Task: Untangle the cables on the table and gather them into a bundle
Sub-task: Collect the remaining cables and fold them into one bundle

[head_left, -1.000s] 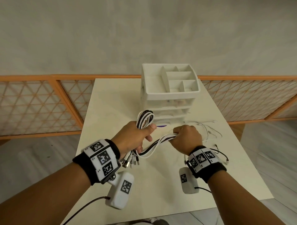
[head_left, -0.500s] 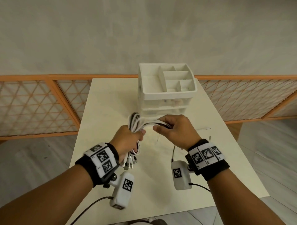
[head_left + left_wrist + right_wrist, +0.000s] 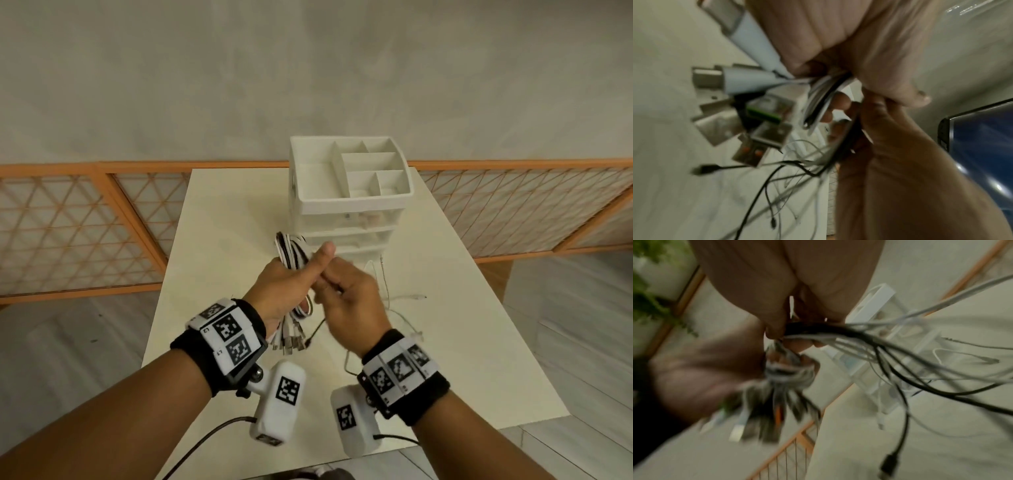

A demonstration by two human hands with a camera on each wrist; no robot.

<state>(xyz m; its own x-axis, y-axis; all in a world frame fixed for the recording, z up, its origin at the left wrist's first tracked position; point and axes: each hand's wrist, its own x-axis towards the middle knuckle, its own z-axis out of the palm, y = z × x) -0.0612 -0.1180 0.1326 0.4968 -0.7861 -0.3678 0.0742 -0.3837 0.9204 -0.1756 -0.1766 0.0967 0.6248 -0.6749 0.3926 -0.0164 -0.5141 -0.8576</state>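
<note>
My left hand (image 3: 291, 284) grips a looped bundle of white and black cables (image 3: 291, 253) above the table (image 3: 219, 240); several USB plugs (image 3: 291, 342) hang below its fist. The left wrist view shows those plugs (image 3: 731, 116) close up, fanned out under the curled fingers. My right hand (image 3: 346, 294) is pressed against the left and pinches the trailing strands (image 3: 838, 335) of the same cables. From there thin white and black leads (image 3: 394, 301) drop to the table on the right, one ending in a black plug (image 3: 890, 465).
A white drawer organiser (image 3: 349, 195) with open top compartments stands just beyond my hands. An orange lattice railing (image 3: 85, 233) runs behind the table on both sides. The table's near edge is below my wrists.
My right hand has swept the trailing cables from the right over to the left hand and down beside it. The left hand has kept its hold on the loop.
</note>
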